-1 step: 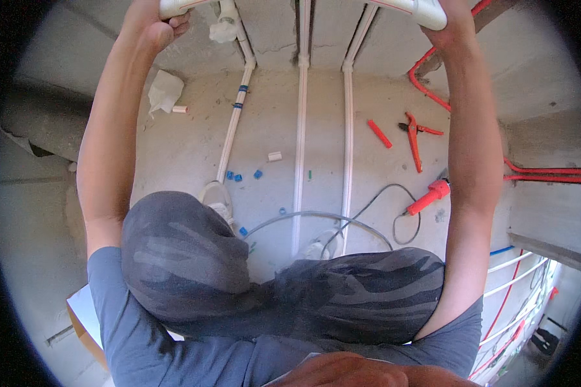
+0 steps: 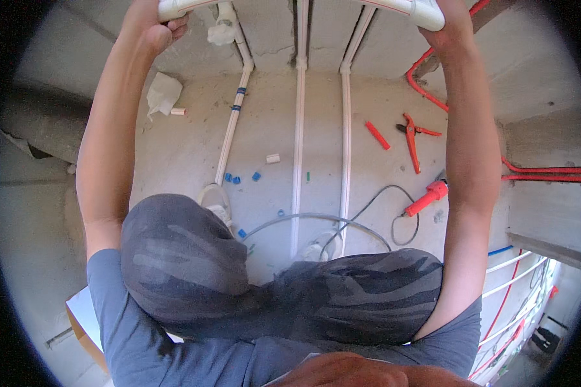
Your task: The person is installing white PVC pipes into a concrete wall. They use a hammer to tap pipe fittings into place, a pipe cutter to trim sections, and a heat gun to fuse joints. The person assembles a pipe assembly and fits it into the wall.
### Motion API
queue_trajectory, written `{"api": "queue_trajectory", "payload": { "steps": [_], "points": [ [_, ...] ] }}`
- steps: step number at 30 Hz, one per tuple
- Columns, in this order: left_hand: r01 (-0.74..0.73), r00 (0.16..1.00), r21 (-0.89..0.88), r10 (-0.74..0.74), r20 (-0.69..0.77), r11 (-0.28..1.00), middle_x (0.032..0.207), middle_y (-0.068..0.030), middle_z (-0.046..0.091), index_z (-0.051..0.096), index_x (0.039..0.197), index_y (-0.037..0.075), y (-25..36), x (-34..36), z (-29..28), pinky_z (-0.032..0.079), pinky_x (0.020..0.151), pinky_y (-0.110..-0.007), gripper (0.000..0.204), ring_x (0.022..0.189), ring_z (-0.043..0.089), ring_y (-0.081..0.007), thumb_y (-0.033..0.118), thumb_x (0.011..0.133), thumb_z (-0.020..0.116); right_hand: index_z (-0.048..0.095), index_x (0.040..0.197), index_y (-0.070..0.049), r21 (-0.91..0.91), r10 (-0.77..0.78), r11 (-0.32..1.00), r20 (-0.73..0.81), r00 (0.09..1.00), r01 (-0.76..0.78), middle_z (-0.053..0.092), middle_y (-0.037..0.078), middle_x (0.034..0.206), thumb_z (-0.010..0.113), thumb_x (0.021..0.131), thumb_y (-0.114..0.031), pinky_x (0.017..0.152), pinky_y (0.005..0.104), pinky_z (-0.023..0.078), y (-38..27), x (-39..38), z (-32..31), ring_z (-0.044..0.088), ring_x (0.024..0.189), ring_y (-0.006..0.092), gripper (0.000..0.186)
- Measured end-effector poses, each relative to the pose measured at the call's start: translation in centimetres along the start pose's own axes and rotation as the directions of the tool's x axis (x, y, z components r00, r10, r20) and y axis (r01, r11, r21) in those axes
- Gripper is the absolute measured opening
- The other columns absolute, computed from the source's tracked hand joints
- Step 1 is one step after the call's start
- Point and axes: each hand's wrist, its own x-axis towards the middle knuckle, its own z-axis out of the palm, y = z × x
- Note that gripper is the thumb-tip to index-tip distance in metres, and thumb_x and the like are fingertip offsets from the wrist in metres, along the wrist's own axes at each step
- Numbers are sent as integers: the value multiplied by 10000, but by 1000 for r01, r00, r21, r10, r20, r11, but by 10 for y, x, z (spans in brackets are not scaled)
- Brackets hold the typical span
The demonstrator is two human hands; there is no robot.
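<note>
Both arms reach up to the top edge of the picture. My left hand (image 2: pixel 153 31) is closed at the left end of a white plastic pipe (image 2: pixel 394 5), its fingers curled beneath it. At the other end, a white elbow fitting (image 2: pixel 427 15) sits against my right hand (image 2: pixel 447 31), which grips there with its fingers mostly hidden. The pipe's middle runs out of view. Just below its left part, a white valve-like fitting (image 2: pixel 222 33) stands out from a wall pipe.
Three white pipes, including a middle one (image 2: pixel 299 142), run down the wall and along the floor. On the right lie a red pipe cutter (image 2: pixel 412 143), a red pipe piece (image 2: pixel 377 135) and a red corded tool (image 2: pixel 427 197). Small blue pieces (image 2: pixel 236 180) lie near my shoe (image 2: pixel 214 200).
</note>
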Motion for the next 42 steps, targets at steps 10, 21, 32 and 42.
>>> {"api": "queue_trajectory", "payload": {
  "steps": [10, 21, 32, 42],
  "points": [
    [-64, 998, 31, 65, -4, 997, 539, -18, 499, 519, 771, 120, 0, -21, 8, 276, 389, -322, 322, 351, 401, -145, 334, 961, 667, 651, 1109, 1, 30, 29, 999, 46, 999, -31, 651, 67, 852, 521, 1035, -185, 659, 362, 530, -2, -8, 12, 627, 718, 188, 239],
    [-115, 993, 40, 113, 42, 993, 655, -70, 524, 527, 942, 59, -3, -29, 13, 278, 415, -314, 260, 405, 392, -149, 305, 1026, 532, 664, 1070, -15, 53, 18, 998, 95, 995, -23, 644, 53, 783, 542, 1029, -190, 613, 345, 527, 8, 13, -8, 619, 657, 185, 217],
    [49, 988, -219, -15, 154, 975, 715, -97, 537, 528, 1094, 45, 1, -40, -2, 346, 408, -297, 400, 489, 466, -208, 407, 1031, 371, 637, 1156, 25, -34, 82, 996, 97, 992, -79, 711, 101, 924, 607, 1020, -226, 652, 333, 568, 13, 32, -39, 680, 749, 195, 287],
    [-89, 987, -47, 95, 131, 995, 614, -45, 484, 477, 998, 40, -4, -14, -5, 313, 323, -289, 208, 387, 442, -154, 243, 1038, 490, 624, 1160, 50, 31, 10, 999, -54, 999, -8, 676, 132, 912, 538, 1030, -171, 726, 410, 577, 5, 2, 4, 672, 791, 242, 271]
  ]
}}
